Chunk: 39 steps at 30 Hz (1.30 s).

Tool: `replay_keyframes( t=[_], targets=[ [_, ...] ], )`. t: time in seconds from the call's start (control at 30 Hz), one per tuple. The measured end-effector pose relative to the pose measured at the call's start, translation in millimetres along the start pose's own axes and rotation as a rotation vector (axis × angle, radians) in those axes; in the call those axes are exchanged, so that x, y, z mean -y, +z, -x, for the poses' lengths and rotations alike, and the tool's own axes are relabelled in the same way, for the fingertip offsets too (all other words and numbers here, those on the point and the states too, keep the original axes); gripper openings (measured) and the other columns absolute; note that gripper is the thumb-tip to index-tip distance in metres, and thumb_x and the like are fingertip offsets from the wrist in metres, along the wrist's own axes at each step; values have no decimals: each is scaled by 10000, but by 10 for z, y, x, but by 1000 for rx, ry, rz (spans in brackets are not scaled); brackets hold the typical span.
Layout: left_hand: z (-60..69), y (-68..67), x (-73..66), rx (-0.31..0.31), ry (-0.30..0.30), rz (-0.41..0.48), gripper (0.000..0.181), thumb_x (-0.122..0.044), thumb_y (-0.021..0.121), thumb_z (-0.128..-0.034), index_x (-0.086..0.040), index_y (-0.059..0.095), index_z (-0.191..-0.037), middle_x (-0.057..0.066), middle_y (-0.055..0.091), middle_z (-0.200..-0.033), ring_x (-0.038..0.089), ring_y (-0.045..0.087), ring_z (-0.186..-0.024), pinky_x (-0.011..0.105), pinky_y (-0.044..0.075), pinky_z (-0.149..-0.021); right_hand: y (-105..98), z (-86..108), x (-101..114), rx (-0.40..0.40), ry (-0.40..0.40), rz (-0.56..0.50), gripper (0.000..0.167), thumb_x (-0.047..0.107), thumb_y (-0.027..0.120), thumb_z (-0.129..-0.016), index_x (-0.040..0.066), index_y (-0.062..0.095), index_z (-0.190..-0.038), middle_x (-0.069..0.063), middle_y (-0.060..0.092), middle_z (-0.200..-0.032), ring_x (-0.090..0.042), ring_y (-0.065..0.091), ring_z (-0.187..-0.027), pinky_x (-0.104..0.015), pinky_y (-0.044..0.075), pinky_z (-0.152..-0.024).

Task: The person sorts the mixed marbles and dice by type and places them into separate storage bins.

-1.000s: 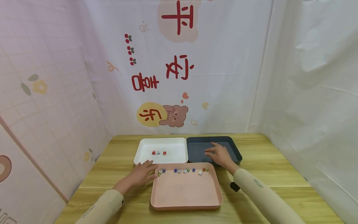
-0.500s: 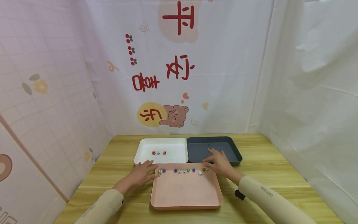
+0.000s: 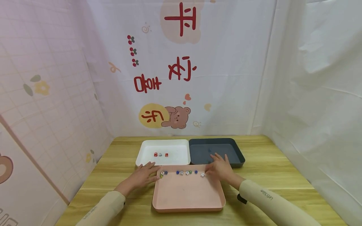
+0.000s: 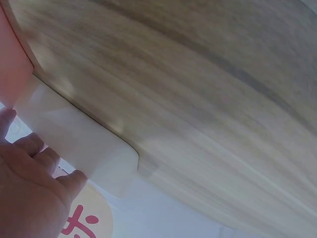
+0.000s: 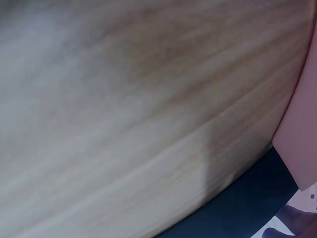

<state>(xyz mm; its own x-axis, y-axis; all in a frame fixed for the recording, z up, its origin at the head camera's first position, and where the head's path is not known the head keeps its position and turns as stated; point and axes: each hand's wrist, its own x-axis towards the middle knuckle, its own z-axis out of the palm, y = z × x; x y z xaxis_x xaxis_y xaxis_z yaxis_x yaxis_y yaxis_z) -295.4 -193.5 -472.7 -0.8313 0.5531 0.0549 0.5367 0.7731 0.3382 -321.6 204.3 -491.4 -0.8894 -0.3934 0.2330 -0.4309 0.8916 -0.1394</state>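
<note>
My right hand [image 3: 222, 169] reaches over the far right corner of the pink tray [image 3: 189, 196], some fingers spread above the dark tray. Its thumb side dips beside a white die [image 3: 202, 175]; whether it pinches anything is hidden. The orange and green pieces in that corner are covered by the hand. My left hand [image 3: 142, 175] rests with extended fingers at the pink tray's left rim and the white tray's near rim. Along the pink tray's far side lie white dice and small coloured pieces, including a blue piece [image 3: 196, 172].
Behind stand a white tray [image 3: 147, 146] with two red dice and a clear-looking one [image 3: 160, 154], and a dark tray [image 3: 238, 153] with a small dark piece [image 3: 209, 150]. A wooden table [image 3: 113, 163] bears everything; patterned cloth [image 3: 226, 78] hangs behind and at both sides.
My right hand has come back from over the dark tray into the pink tray's far right corner. A small dark piece now shows in the dark tray and has shifted slightly nearer. The left hand stays.
</note>
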Motion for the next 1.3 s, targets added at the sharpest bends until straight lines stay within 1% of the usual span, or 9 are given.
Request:
replay_keyframes(
  t=[0.17,0.27,0.4,0.6,0.8,0.93,1.0,1.13,1.3],
  targets=[
    [4,10,6,-9,11,4,532,-358,554,-1015,-40,511,-1439,308,398,-1480,518,294,-1392,730,183,-1068,11,13,36,13,3,33,118,289,824,-799,301,809,-915,-194,540,-1410,-430,359,-1394,-756,156,-1060],
    [5,3,3,-5,7,14,531,-354,552,-1019,-34,509,-1440,309,385,-1488,517,277,-1402,731,169,-1072,18,1,50,10,2,23,120,264,831,-791,284,810,-908,-197,540,-1408,-431,358,-1394,-756,150,-1062],
    [9,-14,-6,2,0,13,544,-375,542,-1021,-38,502,-1447,304,380,-1494,510,273,-1407,726,171,-1076,27,-26,55,13,13,-7,108,236,844,-769,276,803,-861,-195,546,-1404,-427,352,-1399,-755,125,-1069],
    [3,-17,0,2,1,16,537,-365,546,-1021,-42,503,-1447,307,379,-1494,508,273,-1408,730,172,-1072,37,-52,67,25,20,-17,110,228,855,-757,295,787,-813,-191,552,-1399,-421,349,-1403,-752,110,-1074],
    [-12,6,33,6,-9,4,548,-390,539,-1019,-57,502,-1453,292,377,-1502,490,273,-1416,719,172,-1081,82,-63,71,33,19,5,100,222,850,-773,287,790,-820,-188,553,-1397,-410,359,-1400,-740,112,-1082],
    [-16,9,26,12,-21,7,540,-384,544,-1018,-69,503,-1455,283,375,-1508,481,262,-1425,707,165,-1092,71,-54,84,23,29,-2,87,252,851,-775,284,798,-836,-181,556,-1396,-404,365,-1399,-735,130,-1084],
    [-15,11,24,14,-25,8,539,-383,546,-1018,-73,503,-1457,278,375,-1510,476,260,-1427,704,164,-1095,49,-53,94,14,28,-16,78,261,846,-782,266,804,-848,-188,555,-1395,-408,366,-1397,-740,133,-1080],
    [-10,10,19,14,-28,9,552,-401,542,-1016,-74,500,-1460,274,374,-1513,469,259,-1430,700,163,-1098,-11,-62,109,-14,15,-45,69,263,829,-809,234,809,-868,-196,547,-1401,-415,361,-1398,-742,129,-1079],
    [-7,12,18,12,-32,15,561,-415,538,-1015,-73,502,-1458,270,377,-1513,469,259,-1431,699,160,-1099,-100,-89,117,-51,-6,-100,78,275,833,-806,220,810,-856,-207,538,-1407,-434,357,-1395,-749,117,-1076]
  ],
)
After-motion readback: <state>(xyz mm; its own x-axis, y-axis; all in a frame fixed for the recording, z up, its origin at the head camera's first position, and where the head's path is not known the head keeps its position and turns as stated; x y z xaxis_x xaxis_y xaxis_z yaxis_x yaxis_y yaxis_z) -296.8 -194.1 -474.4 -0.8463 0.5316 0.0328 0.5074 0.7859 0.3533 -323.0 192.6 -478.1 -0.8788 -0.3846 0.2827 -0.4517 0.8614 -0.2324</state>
